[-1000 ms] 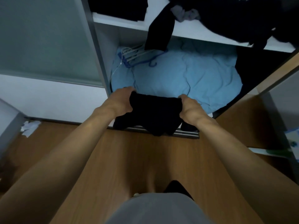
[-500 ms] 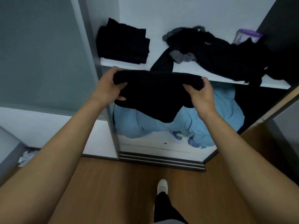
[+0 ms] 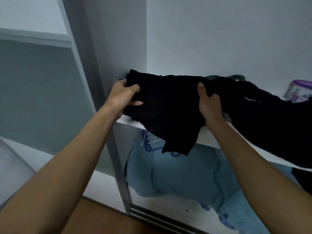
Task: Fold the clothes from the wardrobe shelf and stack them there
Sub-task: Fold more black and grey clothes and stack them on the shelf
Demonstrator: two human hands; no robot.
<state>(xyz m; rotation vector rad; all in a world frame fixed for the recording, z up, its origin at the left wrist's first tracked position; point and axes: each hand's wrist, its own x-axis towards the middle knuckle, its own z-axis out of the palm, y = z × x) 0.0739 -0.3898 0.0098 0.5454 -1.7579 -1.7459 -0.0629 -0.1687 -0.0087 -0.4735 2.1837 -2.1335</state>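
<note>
Left grip (image 3: pixel 124 97) and right grip (image 3: pixel 209 104) hold garment (image 3: pixel 168 107) between.

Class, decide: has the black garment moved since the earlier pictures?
Yes: the garment rose from below the shelf to over its left end.

The garment (image 3: pixel 168 107) spans from left hand (image 3: pixel 124 97) to right hand (image 3: pixel 209 105), over the shelf (image 3: pixel 205 135) edge. Right of the right hand a pile (image 3: pixel 261 112) lies on the shelf, a packet (image 3: pixel 298 90) behind it. Below the hands, under the shelf, lies bedding (image 3: pixel 185 174). The door (image 3: pixel 42 90) stands left of the left hand.
</note>
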